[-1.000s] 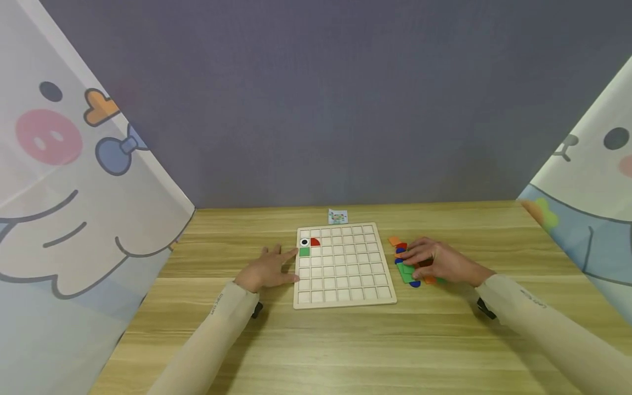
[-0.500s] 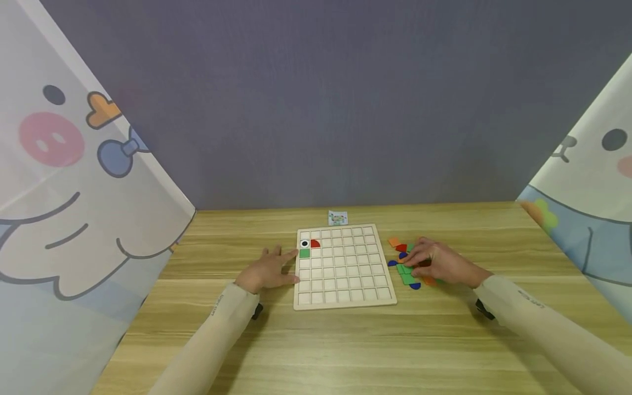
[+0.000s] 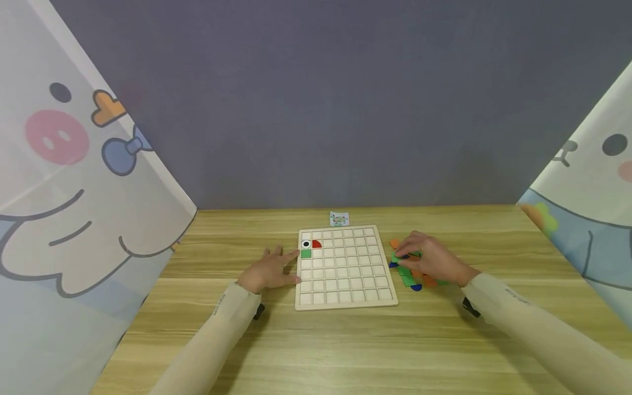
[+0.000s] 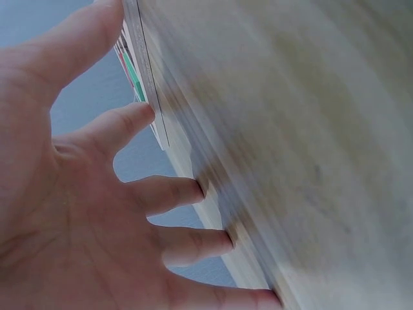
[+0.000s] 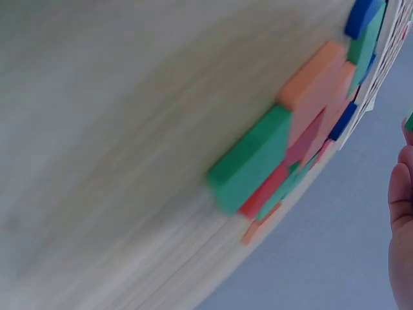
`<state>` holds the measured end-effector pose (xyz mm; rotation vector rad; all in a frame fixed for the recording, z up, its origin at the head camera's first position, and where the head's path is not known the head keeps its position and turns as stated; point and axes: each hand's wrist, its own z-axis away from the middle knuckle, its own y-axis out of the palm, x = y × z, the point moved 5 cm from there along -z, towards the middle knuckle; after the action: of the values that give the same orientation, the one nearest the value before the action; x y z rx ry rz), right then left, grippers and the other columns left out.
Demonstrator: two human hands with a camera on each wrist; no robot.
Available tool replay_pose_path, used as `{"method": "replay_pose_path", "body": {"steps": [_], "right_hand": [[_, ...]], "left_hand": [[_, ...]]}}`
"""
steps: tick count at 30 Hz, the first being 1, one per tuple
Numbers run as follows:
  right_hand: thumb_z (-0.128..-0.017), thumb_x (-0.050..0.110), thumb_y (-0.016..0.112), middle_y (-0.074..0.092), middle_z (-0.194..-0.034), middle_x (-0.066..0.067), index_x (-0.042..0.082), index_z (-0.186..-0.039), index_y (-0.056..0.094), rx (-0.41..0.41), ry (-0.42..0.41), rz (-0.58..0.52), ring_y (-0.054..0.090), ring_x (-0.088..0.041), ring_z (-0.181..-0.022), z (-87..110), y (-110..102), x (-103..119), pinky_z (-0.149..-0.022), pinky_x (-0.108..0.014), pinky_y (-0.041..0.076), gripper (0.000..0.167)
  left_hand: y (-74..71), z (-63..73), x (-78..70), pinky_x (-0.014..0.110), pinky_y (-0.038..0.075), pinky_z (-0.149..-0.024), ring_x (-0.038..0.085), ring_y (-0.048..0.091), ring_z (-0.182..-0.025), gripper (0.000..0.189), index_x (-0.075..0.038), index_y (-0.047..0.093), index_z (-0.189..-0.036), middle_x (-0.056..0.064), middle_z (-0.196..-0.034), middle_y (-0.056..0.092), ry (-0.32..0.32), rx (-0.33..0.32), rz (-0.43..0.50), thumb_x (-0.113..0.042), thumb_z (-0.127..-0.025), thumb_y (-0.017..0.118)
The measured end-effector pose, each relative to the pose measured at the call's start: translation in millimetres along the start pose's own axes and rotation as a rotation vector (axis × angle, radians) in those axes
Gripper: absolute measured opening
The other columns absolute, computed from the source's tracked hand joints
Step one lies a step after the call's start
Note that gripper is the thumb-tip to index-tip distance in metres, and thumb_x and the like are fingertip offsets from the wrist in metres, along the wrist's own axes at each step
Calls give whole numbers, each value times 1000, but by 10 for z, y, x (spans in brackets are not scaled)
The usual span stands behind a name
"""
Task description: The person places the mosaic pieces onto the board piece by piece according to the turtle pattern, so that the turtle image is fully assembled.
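Note:
A square wooden grid board (image 3: 345, 280) lies flat on the table. In its upper left cells sit an eye tile (image 3: 306, 244), a red quarter-circle tile (image 3: 316, 244) and a green square tile (image 3: 306, 253). My left hand (image 3: 269, 271) rests on the table with fingers spread; its index finger and thumb touch the board's left edge. Right of the board, my right hand (image 3: 428, 257) pinches a green tile (image 3: 395, 257) over a pile of loose tiles. That tile's exact shape is partly covered by the fingertips; only its edge (image 5: 410, 123) shows in the right wrist view.
The pile holds green tiles (image 3: 407, 278), orange tiles (image 3: 429, 281), blue tiles (image 3: 416, 287) and red ones, some overlapping. A small picture card (image 3: 339, 219) lies behind the board. A grey panel (image 3: 340, 109) stands at the table's back edge, with printed cartoon panels on both sides.
My right hand has picked up a green tile from the pile, lifting slightly and shifting left towards the board. The left hand keeps its place at the board's edge.

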<state>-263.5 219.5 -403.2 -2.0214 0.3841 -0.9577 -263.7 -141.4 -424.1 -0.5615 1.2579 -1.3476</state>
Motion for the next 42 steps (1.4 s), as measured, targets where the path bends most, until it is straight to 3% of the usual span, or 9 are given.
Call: {"method": "replay_pose_path", "body": {"steps": [8,12,19,25,42], "right_hand": [[-78,8,78,63,-100,5,9,-97,75,3,-37,-43,54,-20,-82,-142,72,120,-61,-32,50,19],[-79,6,77,62,-103,3,9,-98,75,13,-39,-53,54,-17,-84,-235,120,177,-63,-30,51,20],[-78,5,77,63,-103,3,9,-98,75,40,-64,-63,51,-10,-94,-461,236,325,-77,-35,50,20],[-80,8,76,63,-102,6,11,-99,75,49,-73,-82,51,-9,-95,-611,353,390,-79,-33,49,20],[-79,11,77,63,-98,5,11,-97,76,47,-111,-73,53,-12,-93,-815,544,502,-79,-32,48,18]], "left_hand": [[-6,8,-15,76,24,-89,58,8,-131,76,-23,32,-149,29,-151,14,5,-5,-13,-47,-85,66],[3,10,-14,75,26,-89,58,8,-132,77,-24,32,-149,29,-151,13,2,-4,-5,-47,-85,67],[22,-11,-11,75,24,-90,57,8,-132,77,-25,32,-149,28,-151,13,2,-2,-3,-48,-84,66],[27,-28,-11,73,27,-91,57,8,-132,77,-25,31,-149,28,-151,14,-2,2,-12,-48,-85,66],[4,-6,15,72,29,-91,57,9,-132,78,-26,31,-149,28,-151,14,-19,5,-12,-49,-84,67]]}}
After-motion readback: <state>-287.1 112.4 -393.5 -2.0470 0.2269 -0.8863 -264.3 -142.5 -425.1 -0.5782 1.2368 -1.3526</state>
